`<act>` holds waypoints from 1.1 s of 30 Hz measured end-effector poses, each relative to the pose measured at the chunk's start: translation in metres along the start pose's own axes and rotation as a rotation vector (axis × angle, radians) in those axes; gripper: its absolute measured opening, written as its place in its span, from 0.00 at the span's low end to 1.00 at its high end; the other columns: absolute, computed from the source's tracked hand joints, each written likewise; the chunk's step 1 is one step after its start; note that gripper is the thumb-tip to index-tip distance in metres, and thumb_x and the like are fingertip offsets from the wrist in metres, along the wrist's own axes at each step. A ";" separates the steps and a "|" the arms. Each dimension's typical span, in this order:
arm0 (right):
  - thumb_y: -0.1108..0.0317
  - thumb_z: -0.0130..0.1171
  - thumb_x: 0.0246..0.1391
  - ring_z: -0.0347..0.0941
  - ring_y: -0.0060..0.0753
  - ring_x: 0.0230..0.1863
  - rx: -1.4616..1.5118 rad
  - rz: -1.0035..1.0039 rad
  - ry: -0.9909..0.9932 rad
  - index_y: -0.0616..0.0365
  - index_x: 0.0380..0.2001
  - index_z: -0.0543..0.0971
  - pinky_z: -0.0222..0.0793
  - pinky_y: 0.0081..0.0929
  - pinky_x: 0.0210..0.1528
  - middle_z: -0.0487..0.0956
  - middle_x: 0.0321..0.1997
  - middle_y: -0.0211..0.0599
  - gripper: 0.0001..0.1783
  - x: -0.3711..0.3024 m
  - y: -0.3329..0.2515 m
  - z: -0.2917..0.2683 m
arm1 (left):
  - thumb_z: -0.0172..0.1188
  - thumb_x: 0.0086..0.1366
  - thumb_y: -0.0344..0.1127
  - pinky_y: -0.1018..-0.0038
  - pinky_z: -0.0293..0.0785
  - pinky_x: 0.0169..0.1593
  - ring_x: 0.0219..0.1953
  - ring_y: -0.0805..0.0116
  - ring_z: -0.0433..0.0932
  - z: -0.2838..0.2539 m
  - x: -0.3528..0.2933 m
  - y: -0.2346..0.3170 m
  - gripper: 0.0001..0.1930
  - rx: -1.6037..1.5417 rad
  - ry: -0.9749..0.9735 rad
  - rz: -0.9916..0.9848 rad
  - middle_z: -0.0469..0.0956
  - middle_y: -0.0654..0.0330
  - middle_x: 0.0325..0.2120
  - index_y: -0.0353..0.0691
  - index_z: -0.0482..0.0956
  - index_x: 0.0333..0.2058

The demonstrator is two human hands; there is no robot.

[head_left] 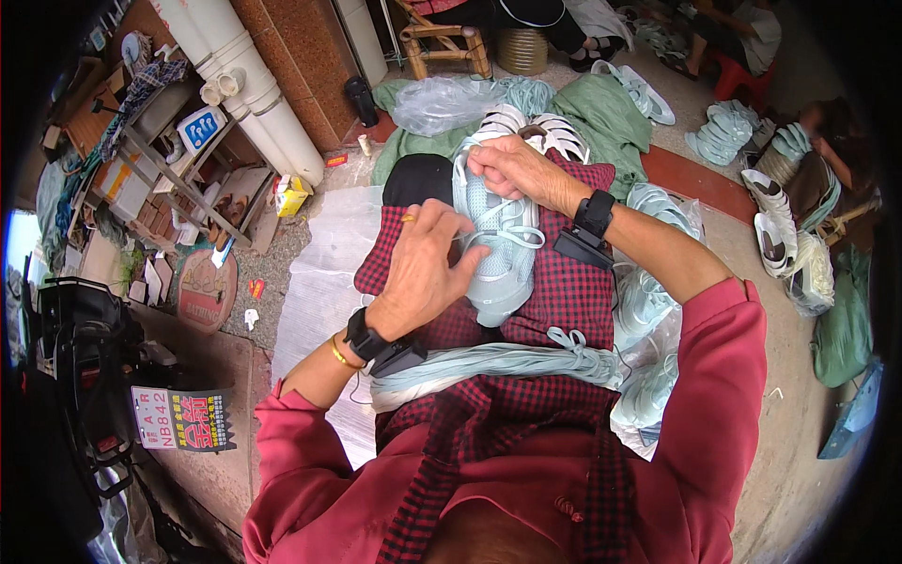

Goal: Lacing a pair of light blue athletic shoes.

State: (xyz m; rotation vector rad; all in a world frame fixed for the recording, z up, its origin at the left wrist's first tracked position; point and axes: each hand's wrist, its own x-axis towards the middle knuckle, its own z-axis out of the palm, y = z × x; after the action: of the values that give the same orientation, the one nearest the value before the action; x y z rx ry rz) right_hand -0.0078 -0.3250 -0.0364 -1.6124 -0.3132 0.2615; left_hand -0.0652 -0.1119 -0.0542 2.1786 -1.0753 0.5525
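A light blue sneaker point(496, 287) with pale laces lies on my lap, its toe toward me. My left hand point(423, 268) grips its left side, thumb over the upper and fingers bent at the edge. Over the ankle end, my right hand point(521, 171) is closed in a pinch on a shoelace point(459, 174); its fingertips are partly hidden. A lace loop point(531, 235) lies across the upper's right side. Under the shoe is a red-and-black checked apron point(573, 301), with a bundle of light blue laces point(489, 362) across my waist.
More light blue shoes point(644, 301) are stacked by my right side. White shoes point(554, 132) sit just beyond my lap, near green sacks point(601, 113). A metal shelf point(174, 164) and a motor scooter point(85, 367) stand at left. Other people sit at the far right.
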 end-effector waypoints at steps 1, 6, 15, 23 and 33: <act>0.57 0.46 0.68 0.47 0.10 0.15 -0.007 0.014 0.009 0.56 0.27 0.70 0.39 0.16 0.15 0.54 0.15 0.15 0.17 0.000 0.000 0.000 | 0.68 0.55 0.30 0.61 0.70 0.44 0.39 0.49 0.74 0.005 0.001 -0.005 0.10 0.011 -0.034 0.020 0.74 0.52 0.32 0.35 0.77 0.33; 0.56 0.47 0.68 0.47 0.10 0.15 0.004 -0.030 0.011 0.56 0.28 0.71 0.40 0.15 0.15 0.54 0.16 0.15 0.18 0.001 0.002 0.005 | 0.67 0.54 0.30 0.62 0.70 0.39 0.34 0.52 0.75 0.016 0.010 -0.021 0.09 -0.024 -0.114 -0.136 0.74 0.52 0.28 0.34 0.76 0.28; 0.60 0.49 0.62 0.49 0.12 0.14 0.067 -0.057 0.012 0.59 0.26 0.73 0.43 0.18 0.15 0.58 0.15 0.18 0.15 0.001 0.008 -0.002 | 0.68 0.51 0.29 0.61 0.67 0.39 0.32 0.51 0.74 0.004 0.035 -0.008 0.05 -0.051 -0.106 0.051 0.74 0.55 0.28 0.39 0.80 0.26; 0.57 0.46 0.65 0.47 0.09 0.17 0.006 -0.077 -0.002 0.55 0.28 0.73 0.41 0.15 0.17 0.55 0.17 0.13 0.16 -0.002 0.008 0.000 | 0.70 0.52 0.29 0.61 0.59 0.41 0.35 0.59 0.70 0.018 0.039 0.000 0.06 0.158 -0.193 0.193 0.73 0.61 0.27 0.42 0.80 0.27; 0.55 0.52 0.61 0.53 0.12 0.16 -0.008 -0.074 0.083 0.56 0.27 0.76 0.50 0.16 0.18 0.61 0.17 0.17 0.16 0.003 0.010 0.003 | 0.64 0.64 0.35 0.75 0.72 0.39 0.31 0.77 0.75 0.009 0.063 -0.033 0.09 -0.641 -0.455 -0.122 0.80 0.66 0.30 0.34 0.81 0.35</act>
State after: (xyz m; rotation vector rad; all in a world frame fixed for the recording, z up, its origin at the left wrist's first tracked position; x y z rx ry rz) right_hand -0.0053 -0.3218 -0.0467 -1.6109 -0.3100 0.1364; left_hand -0.0014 -0.1369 -0.0341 1.7973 -1.1352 -0.3342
